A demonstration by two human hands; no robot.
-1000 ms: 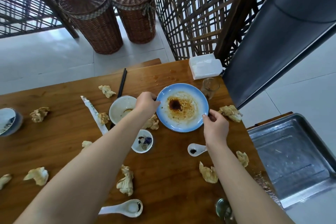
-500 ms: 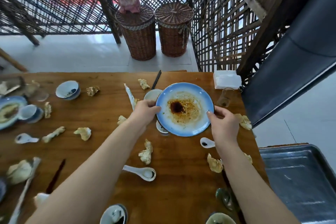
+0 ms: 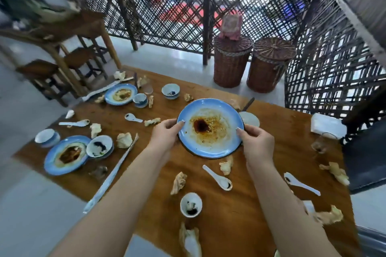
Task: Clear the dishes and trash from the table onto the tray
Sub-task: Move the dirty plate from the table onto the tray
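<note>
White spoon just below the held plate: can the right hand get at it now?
Probably not yet: the right hand grips the blue plate, shared with the left hand. The white spoon lies uncovered near that wrist, so freeing the hand should open the way.

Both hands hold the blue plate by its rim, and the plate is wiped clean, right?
Not clean: the head view shows the blue plate smeared with brown sauce. The left hand and right hand do hold its rim.
</note>
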